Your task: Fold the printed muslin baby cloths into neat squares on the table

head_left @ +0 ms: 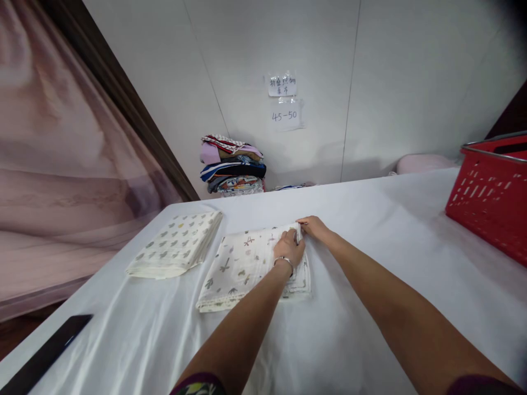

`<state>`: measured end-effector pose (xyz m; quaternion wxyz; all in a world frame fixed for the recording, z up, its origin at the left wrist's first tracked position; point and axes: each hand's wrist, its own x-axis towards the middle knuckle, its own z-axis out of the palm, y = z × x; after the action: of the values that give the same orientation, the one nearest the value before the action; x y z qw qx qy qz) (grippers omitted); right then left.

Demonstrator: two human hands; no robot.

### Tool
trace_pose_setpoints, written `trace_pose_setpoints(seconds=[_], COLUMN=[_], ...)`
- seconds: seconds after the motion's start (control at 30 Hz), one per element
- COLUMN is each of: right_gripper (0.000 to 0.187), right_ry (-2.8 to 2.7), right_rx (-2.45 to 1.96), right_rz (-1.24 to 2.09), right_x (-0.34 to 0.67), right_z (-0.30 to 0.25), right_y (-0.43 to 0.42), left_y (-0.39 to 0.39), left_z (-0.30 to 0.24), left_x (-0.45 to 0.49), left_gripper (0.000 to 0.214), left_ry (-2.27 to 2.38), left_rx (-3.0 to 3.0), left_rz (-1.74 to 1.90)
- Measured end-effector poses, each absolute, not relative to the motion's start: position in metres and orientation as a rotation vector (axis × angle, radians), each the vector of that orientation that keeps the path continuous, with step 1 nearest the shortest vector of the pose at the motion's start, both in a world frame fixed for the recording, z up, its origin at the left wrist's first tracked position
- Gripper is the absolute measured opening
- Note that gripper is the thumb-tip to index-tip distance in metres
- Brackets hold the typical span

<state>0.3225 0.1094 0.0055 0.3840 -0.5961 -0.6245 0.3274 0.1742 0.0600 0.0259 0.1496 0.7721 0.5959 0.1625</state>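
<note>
A folded white muslin cloth printed with palm trees and small plants lies on the white-covered table. My left hand, with a bracelet at the wrist, is on its right part, fingers bent and gripping the layers near the far right edge. At the far right corner, my right hand pinches the edge of the same cloth between thumb and fingers. To the left lies a second folded muslin cloth with rows of grey-green motifs; neither hand touches it.
A red plastic basket stands at the table's right. Beyond the far edge is a stack of folded fabrics by the wall. A black flat object lies at the near left, and a pink curtain hangs on the left.
</note>
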Motion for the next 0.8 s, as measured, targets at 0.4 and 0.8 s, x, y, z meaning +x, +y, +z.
trace_pose_setpoints(seconds=[0.4, 0.8], right_gripper=[0.026, 0.032], right_ry=[-1.720, -1.776], right_rx=[-1.386, -1.398], right_rz=[0.836, 0.825], right_x=[0.323, 0.324], right_z=[0.001, -0.004], right_y=[0.118, 0.126], left_y=[0.055, 0.055], left_z=[0.027, 0.020], left_x=[0.173, 0.171], left_gripper=[0.040, 0.036], left_ry=[1.693, 1.686], left_rx=[2.273, 2.272], left_rz=[0.418, 0.549])
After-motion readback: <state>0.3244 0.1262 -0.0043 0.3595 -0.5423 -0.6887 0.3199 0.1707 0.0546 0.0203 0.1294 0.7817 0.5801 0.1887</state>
